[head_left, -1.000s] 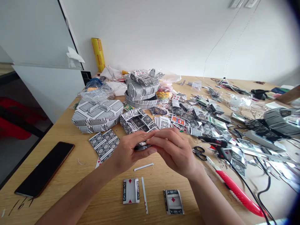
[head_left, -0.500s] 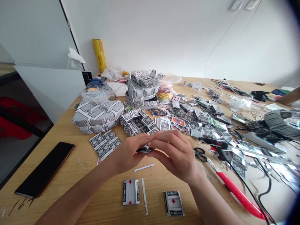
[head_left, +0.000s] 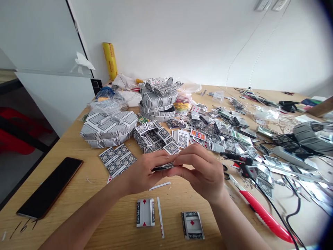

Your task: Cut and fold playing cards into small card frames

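My left hand (head_left: pixel 143 172) and my right hand (head_left: pixel 201 170) meet above the wooden table (head_left: pixel 78 194), pinching a small folded playing card (head_left: pixel 163 167) between their fingertips. Only the card's dark patterned edge shows. Below the hands lie two folded cards with red diamonds, one on the left (head_left: pixel 145 212) and one on the right (head_left: pixel 192 224), plus thin white paper strips (head_left: pixel 160 217). Just beyond the hands sits a block woven from folded cards (head_left: pixel 153 136).
A black phone (head_left: pixel 50 187) lies at the left. A round card-covered box (head_left: pixel 109 127) and a stacked card box (head_left: pixel 158 99) stand behind. A heap of folded cards (head_left: pixel 221 133), black scissors (head_left: pixel 225 173), a red utility knife (head_left: pixel 265 215) and cables fill the right side.
Both hands dropped slightly and shifted a little right. The right fingers slid along the card, which now lies flatter between the fingertips.
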A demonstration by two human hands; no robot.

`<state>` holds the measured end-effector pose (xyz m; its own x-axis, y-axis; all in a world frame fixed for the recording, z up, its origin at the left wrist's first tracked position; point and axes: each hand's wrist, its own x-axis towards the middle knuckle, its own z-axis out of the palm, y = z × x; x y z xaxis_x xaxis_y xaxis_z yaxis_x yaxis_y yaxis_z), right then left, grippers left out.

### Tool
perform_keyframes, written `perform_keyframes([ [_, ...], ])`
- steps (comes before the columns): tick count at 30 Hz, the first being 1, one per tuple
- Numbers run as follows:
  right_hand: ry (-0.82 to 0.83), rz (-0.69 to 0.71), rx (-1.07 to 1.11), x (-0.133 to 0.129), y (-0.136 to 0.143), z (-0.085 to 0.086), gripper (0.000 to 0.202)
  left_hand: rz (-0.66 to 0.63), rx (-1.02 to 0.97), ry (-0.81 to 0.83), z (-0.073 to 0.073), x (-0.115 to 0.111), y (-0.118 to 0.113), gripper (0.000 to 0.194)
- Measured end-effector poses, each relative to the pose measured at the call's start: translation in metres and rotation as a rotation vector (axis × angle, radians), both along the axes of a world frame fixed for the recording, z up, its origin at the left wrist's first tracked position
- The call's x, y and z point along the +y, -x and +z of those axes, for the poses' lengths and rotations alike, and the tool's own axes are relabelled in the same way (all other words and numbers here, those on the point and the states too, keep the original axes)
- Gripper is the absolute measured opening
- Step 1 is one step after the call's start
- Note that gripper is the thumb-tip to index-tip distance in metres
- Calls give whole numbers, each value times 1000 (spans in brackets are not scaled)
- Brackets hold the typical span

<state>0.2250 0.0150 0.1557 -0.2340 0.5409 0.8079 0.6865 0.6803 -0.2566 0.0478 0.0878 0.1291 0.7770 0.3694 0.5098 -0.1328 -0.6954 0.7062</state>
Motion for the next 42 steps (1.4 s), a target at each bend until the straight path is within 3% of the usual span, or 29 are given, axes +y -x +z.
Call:
perform_keyframes([
  [6,22,84,-48,-5,-10,10,7,16,-84,-98,0,4,4,50],
  [14,-55,25,-171,-15,-10,12,12,79,-48,-296,7,0,10,53],
  [18,-7,34,-156,-16,-9,11,12,36,-47,-246,7,-3,9,55],
  [22,27,12,-103,-8,-13,8,7,94,48,-176,3,-6,8,51],
  [29,141,26,-101,-3,-11,4,14,149,210,-176,-2,-7,9,44],
  [32,199,156,-12,-2,-8,1,20,128,228,-106,-1,-9,7,30],
  [35,227,234,94,1,-9,-2,22,166,215,32,6,-11,5,33],
  [38,203,140,256,5,-14,-4,29,303,92,291,13,-10,3,51],
  [40,159,73,368,8,-18,-6,33,351,-95,468,15,-9,2,48],
  [42,130,49,451,10,-22,-8,33,373,-303,522,13,-9,1,36],
])
